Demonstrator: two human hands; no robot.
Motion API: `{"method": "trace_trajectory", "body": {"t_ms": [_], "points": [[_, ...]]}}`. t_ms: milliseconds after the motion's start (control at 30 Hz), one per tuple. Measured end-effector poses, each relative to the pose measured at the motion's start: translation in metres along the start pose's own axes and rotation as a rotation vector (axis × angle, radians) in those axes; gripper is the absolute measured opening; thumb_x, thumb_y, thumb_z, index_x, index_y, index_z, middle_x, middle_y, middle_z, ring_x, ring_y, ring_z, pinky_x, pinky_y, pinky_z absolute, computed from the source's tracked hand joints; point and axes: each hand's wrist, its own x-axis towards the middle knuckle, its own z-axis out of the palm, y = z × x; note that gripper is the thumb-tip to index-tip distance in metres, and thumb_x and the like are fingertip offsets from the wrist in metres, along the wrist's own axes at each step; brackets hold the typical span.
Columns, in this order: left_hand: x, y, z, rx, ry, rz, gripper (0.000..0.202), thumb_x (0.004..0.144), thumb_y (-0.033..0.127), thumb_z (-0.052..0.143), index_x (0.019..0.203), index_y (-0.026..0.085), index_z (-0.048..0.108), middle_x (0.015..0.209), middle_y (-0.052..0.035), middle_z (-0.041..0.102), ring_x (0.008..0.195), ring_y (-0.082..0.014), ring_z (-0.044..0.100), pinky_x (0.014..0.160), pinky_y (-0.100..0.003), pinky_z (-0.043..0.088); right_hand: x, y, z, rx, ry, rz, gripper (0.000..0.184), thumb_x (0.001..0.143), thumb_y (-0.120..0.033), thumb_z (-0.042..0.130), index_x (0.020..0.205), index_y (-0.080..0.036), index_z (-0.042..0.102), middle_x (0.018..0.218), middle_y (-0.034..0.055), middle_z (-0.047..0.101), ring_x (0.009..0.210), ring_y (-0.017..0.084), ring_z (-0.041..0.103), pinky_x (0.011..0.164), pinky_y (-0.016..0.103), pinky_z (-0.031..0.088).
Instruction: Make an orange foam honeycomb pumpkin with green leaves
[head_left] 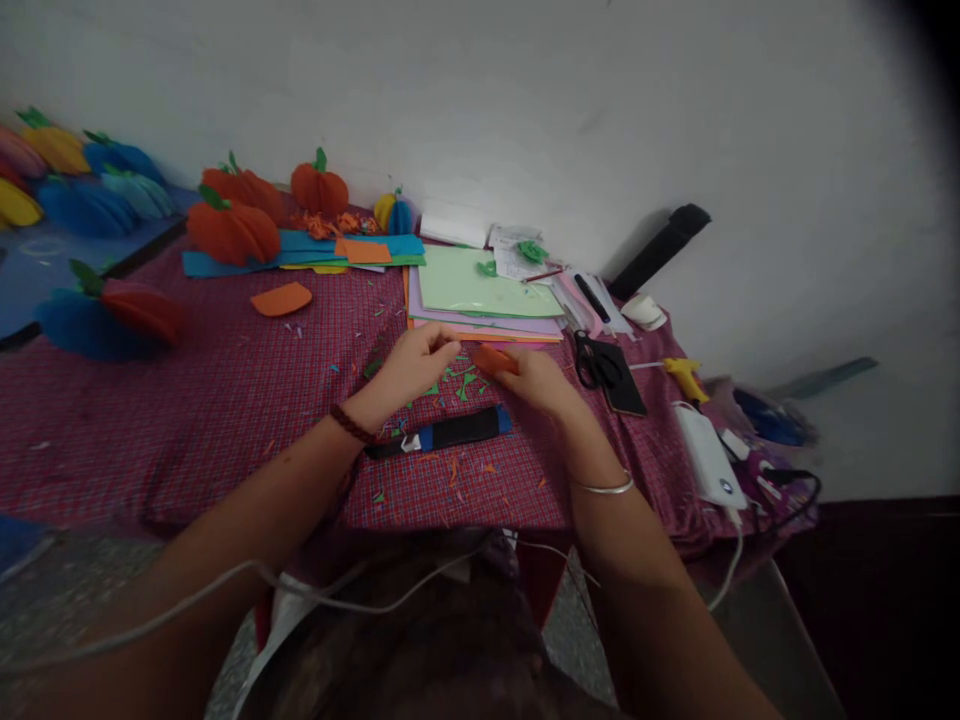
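My right hand (541, 383) is closed on a small piece of orange paper (493, 360), held just above the cloth-covered table. To its left is my left hand (415, 362), with thumb and fingers drawn together. Anything in its fingertips is too small to make out, and a narrow gap separates it from the orange paper. Below both hands lies a tool with a black and blue handle (466, 428). Green and orange paper scraps (466, 385) are scattered around it. Just beyond the hands sits a stack of coloured paper sheets (487, 285).
Orange paper pumpkins (232, 232) and a blue-red one (112, 315) stand left. An orange paper cutout (281, 299) lies near them. At right are black scissors (589, 362), a yellow glue gun (683, 378) and a white corded box (709, 455). A wall rises behind.
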Motion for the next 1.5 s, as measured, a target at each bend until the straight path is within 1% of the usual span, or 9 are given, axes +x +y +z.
{"method": "trace_trajectory", "body": {"t_ms": [167, 267, 367, 467, 700, 967, 1133, 1267, 1500], "points": [[-0.003, 0.003, 0.006, 0.028, -0.012, 0.052, 0.009, 0.083, 0.018, 0.056, 0.087, 0.014, 0.063, 0.074, -0.0025, 0.063, 0.065, -0.014, 0.057, 0.061, -0.028, 0.046, 0.002, -0.006, 0.009, 0.268, 0.057, 0.02, 0.019, 0.077, -0.027, 0.063, 0.091, -0.016, 0.07, 0.08, 0.0042, 0.071, 0.069, 0.018, 0.059, 0.066, 0.029, 0.043], [-0.005, 0.005, 0.01, 0.04, -0.015, 0.09, 0.04, 0.078, 0.018, 0.064, 0.117, 0.014, 0.058, 0.097, -0.0093, 0.068, 0.081, -0.018, 0.063, 0.071, -0.032, 0.052, 0.003, -0.013, 0.015, 0.446, 0.098, 0.025, 0.033, 0.083, -0.037, 0.057, 0.106, -0.015, 0.067, 0.089, 0.0049, 0.071, 0.071, 0.017, 0.061, 0.066, 0.028, 0.047], [-0.007, 0.002, 0.011, 0.146, -0.036, 0.186, 0.07, 0.073, 0.016, 0.072, 0.137, 0.017, 0.044, 0.129, -0.0161, 0.059, 0.108, -0.0252, 0.061, 0.09, -0.04, 0.051, 0.002, -0.022, 0.026, 0.746, 0.123, 0.027, 0.034, 0.078, -0.035, 0.064, 0.107, -0.019, 0.066, 0.095, 0.0031, 0.072, 0.079, 0.017, 0.064, 0.074, 0.029, 0.05], [-0.008, -0.001, 0.012, 0.333, -0.063, 0.301, 0.07, 0.076, 0.014, 0.069, 0.14, 0.016, 0.041, 0.139, -0.0188, 0.053, 0.126, -0.0312, 0.052, 0.105, -0.048, 0.042, 0.001, -0.028, 0.038, 0.982, 0.108, 0.026, 0.03, 0.068, -0.027, 0.074, 0.096, -0.02, 0.068, 0.091, 0.0004, 0.072, 0.081, 0.017, 0.064, 0.081, 0.031, 0.05], [-0.012, 0.007, 0.012, 0.398, -0.022, 0.389, 0.087, 0.08, 0.011, 0.063, 0.152, 0.021, 0.015, 0.141, -0.0171, 0.048, 0.13, -0.029, 0.048, 0.106, -0.046, 0.043, 0.007, -0.021, 0.045, 0.95, 0.168, 0.019, 0.022, 0.067, -0.026, 0.075, 0.086, -0.02, 0.067, 0.083, -0.0018, 0.07, 0.076, 0.015, 0.062, 0.078, 0.03, 0.048], [-0.015, 0.002, 0.014, 0.648, -0.253, 0.322, 0.069, 0.087, 0.02, 0.06, 0.149, 0.018, 0.029, 0.151, -0.0195, 0.036, 0.14, -0.0349, 0.034, 0.113, -0.051, 0.032, 0.005, -0.025, 0.042, 0.913, 0.145, 0.041, 0.017, 0.067, -0.02, 0.073, 0.083, -0.018, 0.069, 0.071, -0.0056, 0.064, 0.064, 0.011, 0.054, 0.065, 0.024, 0.043], [-0.012, 0.001, 0.015, 0.469, -0.087, 0.285, 0.065, 0.087, 0.023, 0.06, 0.146, 0.015, 0.032, 0.141, -0.0182, 0.048, 0.131, -0.0284, 0.046, 0.108, -0.045, 0.038, 0.004, -0.03, 0.036, 1.056, 0.171, 0.08, 0.024, 0.067, -0.031, 0.077, 0.084, -0.021, 0.063, 0.075, -0.0046, 0.065, 0.067, 0.012, 0.057, 0.066, 0.025, 0.048], [-0.011, 0.004, 0.011, 0.465, -0.156, 0.199, 0.016, 0.089, 0.026, 0.053, 0.09, 0.016, 0.066, 0.093, -0.01, 0.07, 0.092, -0.0258, 0.064, 0.085, -0.041, 0.05, 0.002, -0.033, 0.034, 1.194, 0.144, 0.107, 0.032, 0.065, -0.04, 0.08, 0.083, -0.023, 0.06, 0.075, -0.0043, 0.065, 0.065, 0.013, 0.059, 0.062, 0.025, 0.051], [-0.012, 0.005, 0.02, 0.284, -0.284, 0.113, 0.034, 0.094, 0.029, 0.043, 0.066, 0.017, 0.058, 0.061, -0.0015, 0.064, 0.056, -0.0152, 0.06, 0.055, -0.026, 0.047, -0.007, -0.048, 0.028, 1.261, -0.043, 0.079, 0.035, 0.07, -0.045, 0.077, 0.091, -0.019, 0.069, 0.077, 0.0021, 0.07, 0.063, 0.016, 0.064, 0.057, 0.028, 0.054]]}}
